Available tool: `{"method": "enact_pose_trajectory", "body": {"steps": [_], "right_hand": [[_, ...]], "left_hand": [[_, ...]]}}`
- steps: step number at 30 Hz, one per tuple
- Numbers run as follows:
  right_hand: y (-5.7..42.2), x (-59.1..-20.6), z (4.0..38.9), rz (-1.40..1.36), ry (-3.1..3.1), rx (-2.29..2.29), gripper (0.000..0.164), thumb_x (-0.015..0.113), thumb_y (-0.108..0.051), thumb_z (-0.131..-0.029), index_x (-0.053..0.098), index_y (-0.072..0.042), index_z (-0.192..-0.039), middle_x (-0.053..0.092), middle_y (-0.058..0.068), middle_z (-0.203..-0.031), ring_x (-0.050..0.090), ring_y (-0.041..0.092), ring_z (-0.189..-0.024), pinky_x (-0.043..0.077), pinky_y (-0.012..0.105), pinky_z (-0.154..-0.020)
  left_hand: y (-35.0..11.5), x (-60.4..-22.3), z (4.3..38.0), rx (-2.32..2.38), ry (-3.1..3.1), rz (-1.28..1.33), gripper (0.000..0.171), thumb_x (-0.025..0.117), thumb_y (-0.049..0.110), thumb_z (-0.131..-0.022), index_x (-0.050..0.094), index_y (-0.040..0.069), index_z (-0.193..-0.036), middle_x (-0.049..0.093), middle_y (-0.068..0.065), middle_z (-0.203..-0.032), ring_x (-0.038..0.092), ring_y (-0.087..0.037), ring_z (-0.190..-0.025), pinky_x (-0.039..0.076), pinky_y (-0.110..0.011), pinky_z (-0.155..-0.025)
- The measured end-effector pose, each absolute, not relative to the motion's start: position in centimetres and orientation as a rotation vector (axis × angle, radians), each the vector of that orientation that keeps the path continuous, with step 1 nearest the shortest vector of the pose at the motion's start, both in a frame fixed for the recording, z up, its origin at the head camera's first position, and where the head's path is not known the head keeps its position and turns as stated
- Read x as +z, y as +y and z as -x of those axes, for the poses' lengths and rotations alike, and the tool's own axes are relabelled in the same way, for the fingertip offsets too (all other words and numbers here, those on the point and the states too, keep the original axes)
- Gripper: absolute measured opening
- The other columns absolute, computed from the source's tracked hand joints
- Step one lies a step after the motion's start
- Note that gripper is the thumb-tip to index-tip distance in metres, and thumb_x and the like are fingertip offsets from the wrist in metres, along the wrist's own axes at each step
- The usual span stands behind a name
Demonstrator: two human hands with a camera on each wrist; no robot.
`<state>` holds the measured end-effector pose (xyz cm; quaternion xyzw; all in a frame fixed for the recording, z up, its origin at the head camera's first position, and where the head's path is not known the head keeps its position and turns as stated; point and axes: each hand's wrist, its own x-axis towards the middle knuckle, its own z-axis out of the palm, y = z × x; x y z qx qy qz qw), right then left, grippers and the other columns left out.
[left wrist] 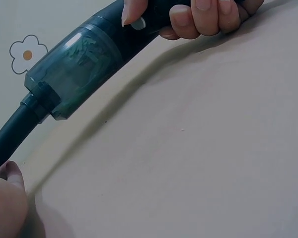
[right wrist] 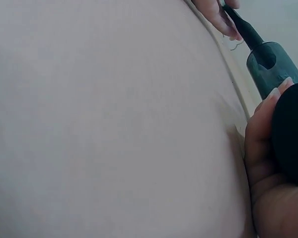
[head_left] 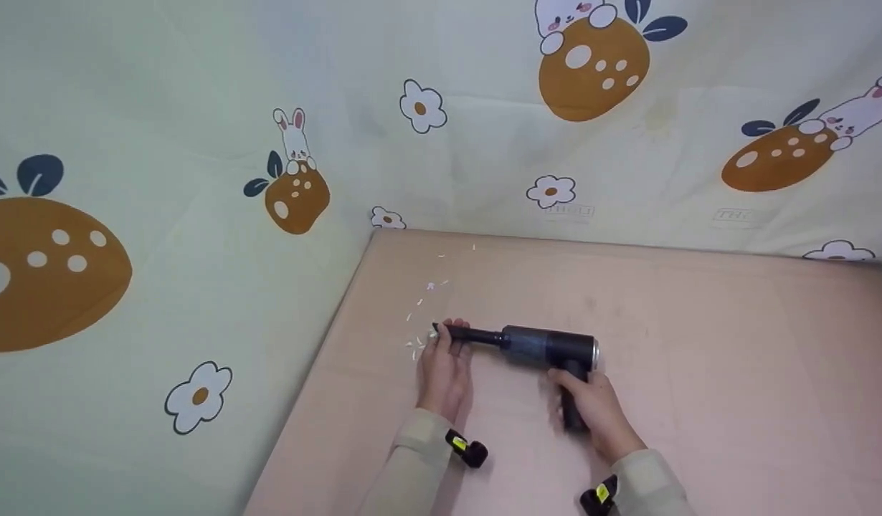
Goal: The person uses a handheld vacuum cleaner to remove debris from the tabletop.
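A black handheld vacuum cleaner (head_left: 559,347) with a long narrow nozzle (head_left: 482,336) is held sideways over the table, nozzle to the left. My right hand (head_left: 599,405) grips its handle, and in the left wrist view the thumb lies by a light button (left wrist: 138,23). The fingers of my left hand (head_left: 441,373) pinch the nozzle near its tip. Through the clear dust cup (left wrist: 82,69) some loose bits show. Small white scraps (head_left: 430,286) lie scattered on the table around and beyond the nozzle tip.
The table (head_left: 735,373) has a plain pinkish cover. Behind it and along its left side hangs a pale cloth (head_left: 197,287) printed with rabbits, orange fruit and flowers. Each sleeve carries a black wrist camera (head_left: 473,453) close above the table.
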<state>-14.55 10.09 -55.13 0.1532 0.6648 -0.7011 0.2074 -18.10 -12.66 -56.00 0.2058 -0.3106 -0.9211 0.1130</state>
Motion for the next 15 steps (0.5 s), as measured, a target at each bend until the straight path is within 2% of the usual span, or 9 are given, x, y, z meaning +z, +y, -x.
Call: {"method": "enact_pose_trajectory", "body": {"steps": [8, 15], "right_hand": [[10.1, -54.9, 14.4, -0.444, 1.860, -1.951, 0.041, 0.072, -0.033, -0.091, 0.052, -0.005, -0.113, 0.058, 0.003, -0.074, 0.057, 0.015, -0.050, 0.053, 0.030, -0.047], [10.1, -55.1, 14.5, -0.454, 1.857, -1.949, 0.040, 0.073, -0.033, -0.091, 0.053, -0.005, -0.111, 0.059, 0.003, -0.072, 0.057, 0.015, -0.048, 0.053, 0.031, -0.047]], "left_hand": [[-13.3, -55.9, 18.1, -2.695, -0.912, -0.601, 0.030, 0.037, 0.024, -0.110, 0.046, -0.001, -0.126, 0.063, -0.008, -0.115, 0.058, -0.027, -0.128, 0.046, -0.036, -0.114], [-13.8, -55.9, 18.2, -2.692, -0.901, -0.588, 0.030, 0.033, 0.022, -0.111, 0.045, 0.000, -0.127, 0.060, -0.007, -0.116, 0.052, -0.029, -0.133, 0.045, -0.035, -0.116]]}}
